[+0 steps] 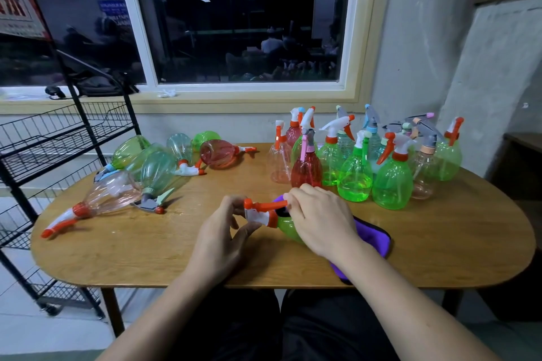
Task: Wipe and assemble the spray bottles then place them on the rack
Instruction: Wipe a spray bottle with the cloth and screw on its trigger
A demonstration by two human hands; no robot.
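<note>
Green bottle lies sideways on purple cloth at counter front-centre, right hand curled over its body, left hand fingers pinching the orange-white spray head at the neck; likely best: pin body firm, twist head square until snug.

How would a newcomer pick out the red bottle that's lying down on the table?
Start at the oval wooden table below the window; on its left half, a cluster of spray bottles lies tipped over. At that cluster's right end, near the table's far edge, is the red bottle. Its neighbours are green, clear or pale pink; it alone is deep red.
</note>
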